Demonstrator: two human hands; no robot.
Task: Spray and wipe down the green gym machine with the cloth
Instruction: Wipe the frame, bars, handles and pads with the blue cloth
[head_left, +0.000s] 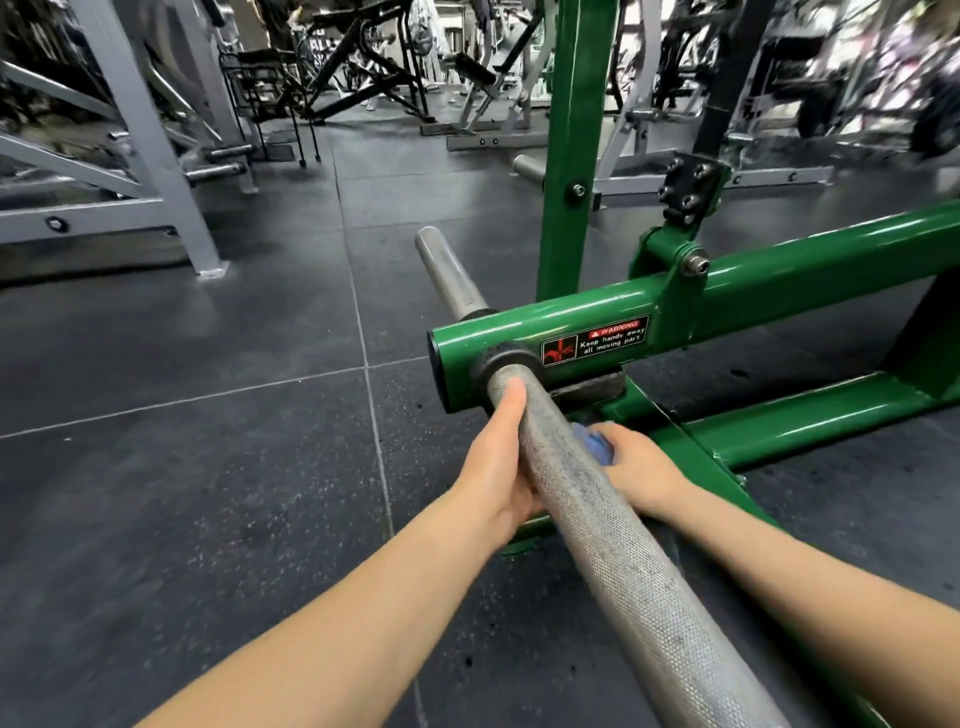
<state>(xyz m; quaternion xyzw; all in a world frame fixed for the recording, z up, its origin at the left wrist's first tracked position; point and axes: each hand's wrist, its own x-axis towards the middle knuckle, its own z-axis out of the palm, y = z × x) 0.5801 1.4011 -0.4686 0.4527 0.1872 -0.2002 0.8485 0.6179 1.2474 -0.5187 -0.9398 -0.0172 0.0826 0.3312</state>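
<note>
Left hand (496, 467) grips knurled bar (597, 519), thumb along it | right hand (636, 467) holds blue cloth (592, 441) at bar's 3 o'clock side | green gym machine (779, 280) at 1 o'clock of hands

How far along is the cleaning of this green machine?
Midway, at a guess. The green frame already shines, though gloss alone proves no wiping. In hand: the left hand grips the knurled steel bar, and the right hand holds the blue cloth beside it. No spray bottle shows. The bar looks dull and speckled, so it seems left to do.
</note>
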